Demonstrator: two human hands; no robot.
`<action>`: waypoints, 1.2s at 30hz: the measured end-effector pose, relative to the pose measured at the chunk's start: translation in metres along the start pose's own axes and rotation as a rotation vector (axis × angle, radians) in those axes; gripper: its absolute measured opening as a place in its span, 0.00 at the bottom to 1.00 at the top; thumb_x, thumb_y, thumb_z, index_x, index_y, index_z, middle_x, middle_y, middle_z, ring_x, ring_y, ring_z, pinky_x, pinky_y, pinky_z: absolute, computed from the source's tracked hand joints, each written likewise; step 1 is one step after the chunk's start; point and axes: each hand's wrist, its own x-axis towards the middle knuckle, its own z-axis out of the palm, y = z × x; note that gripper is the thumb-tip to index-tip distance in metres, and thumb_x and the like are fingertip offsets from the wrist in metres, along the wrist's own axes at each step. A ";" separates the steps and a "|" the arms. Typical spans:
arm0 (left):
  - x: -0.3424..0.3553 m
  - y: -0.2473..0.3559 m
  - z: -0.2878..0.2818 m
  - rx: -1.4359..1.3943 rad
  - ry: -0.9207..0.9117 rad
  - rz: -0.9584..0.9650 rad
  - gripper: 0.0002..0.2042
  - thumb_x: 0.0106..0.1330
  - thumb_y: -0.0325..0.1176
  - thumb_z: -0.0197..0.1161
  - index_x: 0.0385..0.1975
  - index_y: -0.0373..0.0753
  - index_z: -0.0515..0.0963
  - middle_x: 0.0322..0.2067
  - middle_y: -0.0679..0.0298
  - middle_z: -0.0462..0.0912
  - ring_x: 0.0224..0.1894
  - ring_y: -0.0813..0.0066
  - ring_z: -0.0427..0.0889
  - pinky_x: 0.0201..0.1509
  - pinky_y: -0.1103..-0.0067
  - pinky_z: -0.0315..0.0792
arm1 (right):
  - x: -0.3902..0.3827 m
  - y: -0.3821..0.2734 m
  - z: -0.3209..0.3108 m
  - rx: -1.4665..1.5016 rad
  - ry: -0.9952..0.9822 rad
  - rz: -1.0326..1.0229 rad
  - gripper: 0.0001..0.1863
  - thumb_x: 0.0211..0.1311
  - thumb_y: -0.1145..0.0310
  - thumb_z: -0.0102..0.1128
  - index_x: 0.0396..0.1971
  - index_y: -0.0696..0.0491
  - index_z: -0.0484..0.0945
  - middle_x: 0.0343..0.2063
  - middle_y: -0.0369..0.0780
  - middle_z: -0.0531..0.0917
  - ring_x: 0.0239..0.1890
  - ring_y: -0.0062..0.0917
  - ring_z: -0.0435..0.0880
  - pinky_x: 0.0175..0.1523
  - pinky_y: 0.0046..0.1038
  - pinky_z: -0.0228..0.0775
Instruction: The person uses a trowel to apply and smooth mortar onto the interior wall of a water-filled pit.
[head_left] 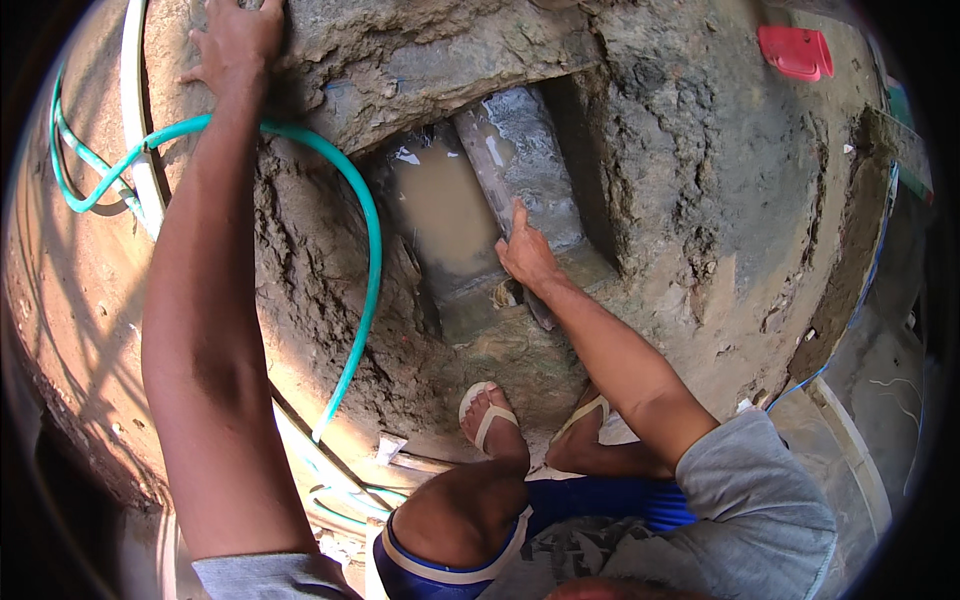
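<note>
In a dug pit, a long narrow wooden board (482,163) lies along the edge of a wet grey concrete block (540,160). My right hand (527,255) is closed on the board near its close end, with the index finger stretched along it. To the board's left, muddy brown water (435,205) fills the bottom of the pit. My left hand (237,45) rests on the dirt at the pit's far left, its fingers spread and nothing held; its upper edge is cut off by the frame.
A green hose (372,230) curves along the pit's left side and passes under my left arm. Beside it runs a pale pole (135,100). A red plastic container (797,52) lies at the far right. My sandalled feet (490,418) stand at the near edge.
</note>
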 end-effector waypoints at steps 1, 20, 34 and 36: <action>-0.001 0.002 0.000 -0.018 0.003 0.007 0.45 0.61 0.71 0.53 0.71 0.44 0.62 0.72 0.58 0.62 0.73 0.40 0.58 0.68 0.30 0.42 | 0.000 -0.001 0.001 -0.002 0.027 0.021 0.45 0.60 0.65 0.60 0.71 0.61 0.45 0.41 0.61 0.83 0.46 0.57 0.82 0.54 0.49 0.73; 0.005 -0.006 0.001 -0.010 0.042 -0.009 0.43 0.61 0.72 0.53 0.70 0.47 0.63 0.72 0.64 0.63 0.73 0.42 0.58 0.67 0.29 0.43 | -0.150 0.072 -0.052 -0.192 -0.058 0.184 0.26 0.55 0.66 0.65 0.51 0.60 0.65 0.40 0.61 0.83 0.46 0.56 0.82 0.52 0.49 0.74; 0.007 -0.002 0.006 -0.008 0.015 -0.020 0.44 0.59 0.72 0.55 0.69 0.44 0.65 0.70 0.60 0.66 0.72 0.42 0.60 0.69 0.32 0.45 | -0.155 0.089 -0.011 0.048 0.015 0.225 0.27 0.51 0.64 0.63 0.51 0.60 0.70 0.39 0.63 0.82 0.46 0.60 0.81 0.54 0.49 0.73; 0.005 -0.003 0.010 -0.023 0.010 0.002 0.44 0.59 0.71 0.55 0.69 0.44 0.65 0.70 0.58 0.67 0.72 0.42 0.60 0.69 0.33 0.46 | -0.144 0.091 -0.003 0.084 0.035 0.260 0.28 0.50 0.64 0.65 0.52 0.60 0.73 0.40 0.61 0.83 0.48 0.55 0.83 0.54 0.44 0.74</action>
